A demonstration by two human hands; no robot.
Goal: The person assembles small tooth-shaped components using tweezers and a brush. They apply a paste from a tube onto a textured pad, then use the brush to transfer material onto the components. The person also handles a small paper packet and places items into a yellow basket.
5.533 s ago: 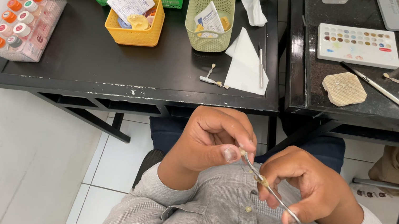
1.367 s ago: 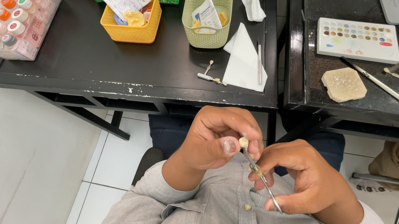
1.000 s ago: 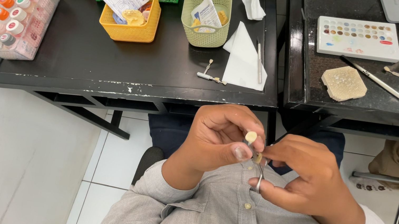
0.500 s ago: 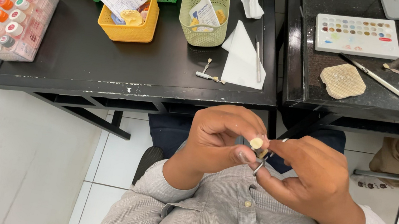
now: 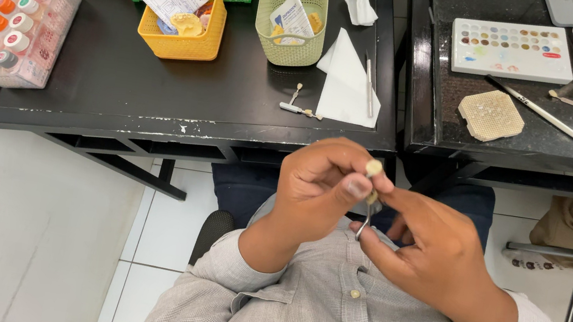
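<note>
Item 1: small cream tooth-like piece point(image 5: 374, 169), pinched betw. thumb & fingertips of left hand point(image 5: 320, 189), raised off lap, close to the eye for fine work. Item 2: thin metal tool point(image 5: 367, 214), right hand point(image 5: 433, 249) fingers clamped on it, tip touching piece. Black table point(image 5: 158, 102) beyond, w/ yellow basket point(image 5: 176, 44).

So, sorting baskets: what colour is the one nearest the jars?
Orange-yellow basket, clearest in the head view.

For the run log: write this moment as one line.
left hand: pinches small pale piece | right hand: holds thin metal tool at it | place: lap, before black table
</note>
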